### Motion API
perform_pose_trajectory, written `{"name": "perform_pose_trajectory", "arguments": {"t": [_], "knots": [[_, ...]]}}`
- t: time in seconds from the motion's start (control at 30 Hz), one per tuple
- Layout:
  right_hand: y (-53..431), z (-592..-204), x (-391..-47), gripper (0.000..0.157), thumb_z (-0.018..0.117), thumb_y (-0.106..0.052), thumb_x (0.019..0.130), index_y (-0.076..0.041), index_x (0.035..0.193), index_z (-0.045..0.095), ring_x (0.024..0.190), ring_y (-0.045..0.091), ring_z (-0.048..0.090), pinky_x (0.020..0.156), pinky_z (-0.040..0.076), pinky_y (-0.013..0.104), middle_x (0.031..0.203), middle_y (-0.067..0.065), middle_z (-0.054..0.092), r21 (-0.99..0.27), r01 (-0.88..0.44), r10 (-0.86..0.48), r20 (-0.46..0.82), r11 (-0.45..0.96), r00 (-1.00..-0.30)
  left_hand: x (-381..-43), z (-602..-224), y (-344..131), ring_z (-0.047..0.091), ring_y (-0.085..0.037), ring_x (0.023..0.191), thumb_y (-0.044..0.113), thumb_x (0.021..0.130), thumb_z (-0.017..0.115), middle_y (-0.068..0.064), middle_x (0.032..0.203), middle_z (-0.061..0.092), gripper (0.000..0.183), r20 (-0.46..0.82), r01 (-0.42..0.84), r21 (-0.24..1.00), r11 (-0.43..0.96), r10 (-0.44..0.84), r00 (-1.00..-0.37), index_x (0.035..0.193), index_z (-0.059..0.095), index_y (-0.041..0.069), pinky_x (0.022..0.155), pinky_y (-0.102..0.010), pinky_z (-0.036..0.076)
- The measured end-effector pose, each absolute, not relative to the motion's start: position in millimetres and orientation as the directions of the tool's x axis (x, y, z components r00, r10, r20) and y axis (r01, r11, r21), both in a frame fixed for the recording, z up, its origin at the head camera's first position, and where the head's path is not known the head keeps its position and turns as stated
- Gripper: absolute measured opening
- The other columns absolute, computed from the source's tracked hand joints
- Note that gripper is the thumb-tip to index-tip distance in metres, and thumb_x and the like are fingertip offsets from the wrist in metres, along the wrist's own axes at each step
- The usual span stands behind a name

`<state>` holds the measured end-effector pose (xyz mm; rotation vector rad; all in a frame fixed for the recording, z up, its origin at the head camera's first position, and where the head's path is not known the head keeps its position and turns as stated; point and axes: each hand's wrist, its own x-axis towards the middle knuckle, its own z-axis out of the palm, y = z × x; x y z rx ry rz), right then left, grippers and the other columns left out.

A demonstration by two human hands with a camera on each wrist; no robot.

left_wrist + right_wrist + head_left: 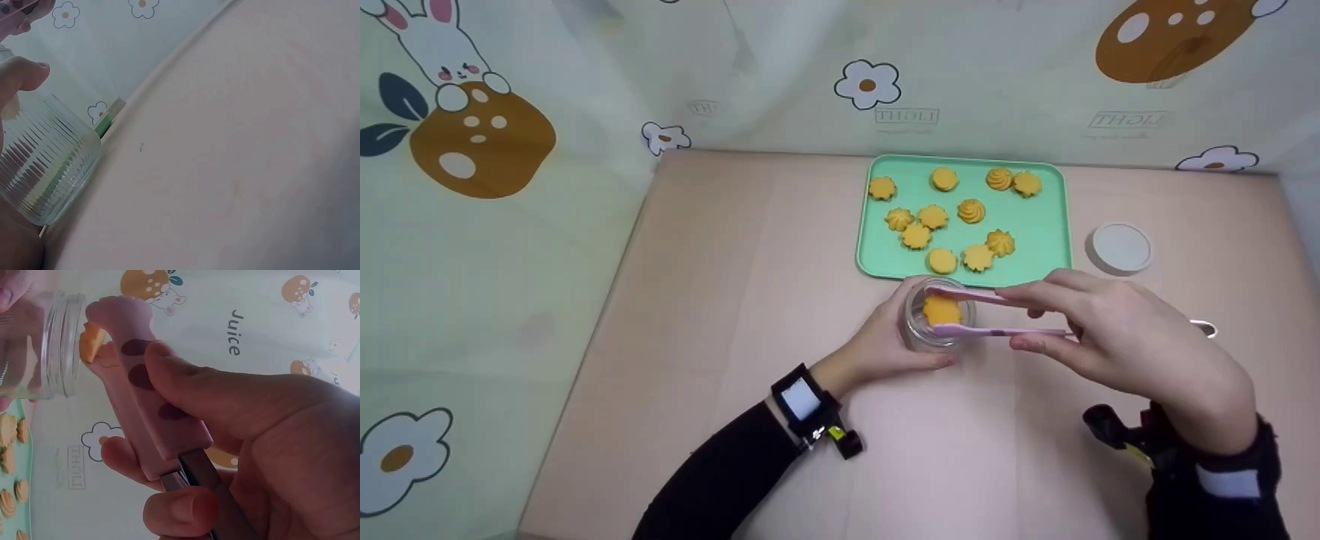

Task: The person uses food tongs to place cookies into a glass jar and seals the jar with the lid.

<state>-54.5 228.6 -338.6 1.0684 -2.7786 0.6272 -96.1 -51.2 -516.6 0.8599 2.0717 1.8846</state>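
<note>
My left hand (877,341) holds a ribbed clear glass jar (62,163) around its side, near the tray's front edge. The jar's mouth is uncovered. From the right, my right hand (1125,334) grips pink tongs (132,371) with dark spots and metal arms, thumb on one side and fingers on the other. Between the tong tips sits a yellow flower-shaped cookie (943,311), right at the jar's mouth. In the right wrist view this cookie (91,342) shows edge-on beside the glass rim.
Behind the jar lies a green tray (1050,225) with several yellow cookies (971,211) spread over it, some swirled and some flat. A round white lid (1120,248) rests right of the tray. Printed sheeting (780,75) hangs along the table's back and left edges.
</note>
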Motion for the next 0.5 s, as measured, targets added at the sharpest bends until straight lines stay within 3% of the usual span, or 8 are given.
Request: {"name": "perform_pose_trajectory", "arguments": {"t": [0.33, 0.5], "knots": [[225.2, -340.6, -52.5, 0.043, 0.091, -0.032, 0.092, -0.027, 0.133, 0.078, 0.079, 0.01, 0.064, 0.062, 0.054, 0.035, 0.1, -0.006, 0.072, -0.317, -0.615, -0.585, 0.194, 0.722, -0.788, -95.1, -515.8, -51.3, 0.054, -0.013, 0.144, 0.02, 0.076, 0.101, 0.007, 0.155, 0.057, 0.102, 0.197, 0.249, 0.968, 0.022, 0.546, -0.814, 0.161, 0.043, 0.019, 0.125, -0.037, 0.041], [223.6, -341.6, -52.9, 0.045, 0.09, -0.033, 0.092, -0.023, 0.134, 0.076, 0.08, 0.011, 0.065, 0.061, 0.055, 0.034, 0.101, -0.003, 0.072, -0.317, -0.606, -0.577, 0.19, 0.73, -0.794, -95.4, -515.2, -51.4, 0.056, -0.018, 0.143, 0.018, 0.078, 0.1, -0.003, 0.153, 0.06, 0.102, 0.203, 0.247, 0.969, 0.004, 0.555, -0.807, 0.161, 0.042, 0.016, 0.124, -0.037, 0.043]]}}
